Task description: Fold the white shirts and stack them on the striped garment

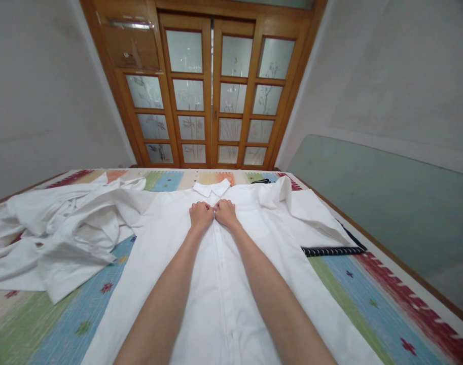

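Note:
A white collared shirt [261, 253] lies spread front side up, its collar [211, 188] at the far end and its button placket running towards me. My left hand [201, 214] is closed on the placket just below the collar. Right beside it, my right hand [225, 212] pinches the placket from the other side. The knuckles of both hands nearly meet, and whatever button lies between the fingertips is hidden. To the right, the shirt's sleeve [311, 213] lies loosely folded.
Crumpled white cloth [64, 228] is heaped on the left. A striped, multicoloured cloth [353, 284] covers the table. Under the right sleeve shows a dark, striped-edged item [330, 251]; a small black object [260, 181] lies behind the shirt. Wooden glazed doors [212, 91] stand beyond.

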A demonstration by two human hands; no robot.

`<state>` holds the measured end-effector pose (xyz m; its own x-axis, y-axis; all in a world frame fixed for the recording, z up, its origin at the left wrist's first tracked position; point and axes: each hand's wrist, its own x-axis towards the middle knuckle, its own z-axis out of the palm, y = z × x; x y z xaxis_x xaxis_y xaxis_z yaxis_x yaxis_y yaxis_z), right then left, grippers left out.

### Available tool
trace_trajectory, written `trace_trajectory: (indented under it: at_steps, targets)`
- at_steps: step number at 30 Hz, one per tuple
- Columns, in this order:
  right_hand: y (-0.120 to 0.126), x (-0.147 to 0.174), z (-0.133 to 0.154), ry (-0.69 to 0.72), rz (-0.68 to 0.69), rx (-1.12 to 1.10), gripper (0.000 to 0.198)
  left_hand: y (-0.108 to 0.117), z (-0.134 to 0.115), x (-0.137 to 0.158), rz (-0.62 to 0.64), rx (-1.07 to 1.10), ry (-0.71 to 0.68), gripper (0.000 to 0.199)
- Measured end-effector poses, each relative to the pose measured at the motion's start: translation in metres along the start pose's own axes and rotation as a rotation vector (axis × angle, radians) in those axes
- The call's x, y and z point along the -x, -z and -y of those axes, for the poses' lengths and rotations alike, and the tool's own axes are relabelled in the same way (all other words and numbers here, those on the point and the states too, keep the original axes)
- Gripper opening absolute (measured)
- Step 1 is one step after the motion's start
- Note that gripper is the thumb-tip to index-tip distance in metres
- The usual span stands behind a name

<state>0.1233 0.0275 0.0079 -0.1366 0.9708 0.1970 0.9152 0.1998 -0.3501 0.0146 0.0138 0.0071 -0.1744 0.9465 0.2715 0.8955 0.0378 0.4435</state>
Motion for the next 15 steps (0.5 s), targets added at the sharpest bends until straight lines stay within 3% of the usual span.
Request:
trace_trajectory:
  at_steps: [15]
  targets:
    - [-0.0046,-0.0031,-0.0032,0.012,-0.024,-0.014,0.025,-0.0008,0.0051,-0.0024,-0.014,-0.017,-0.015,0.024]
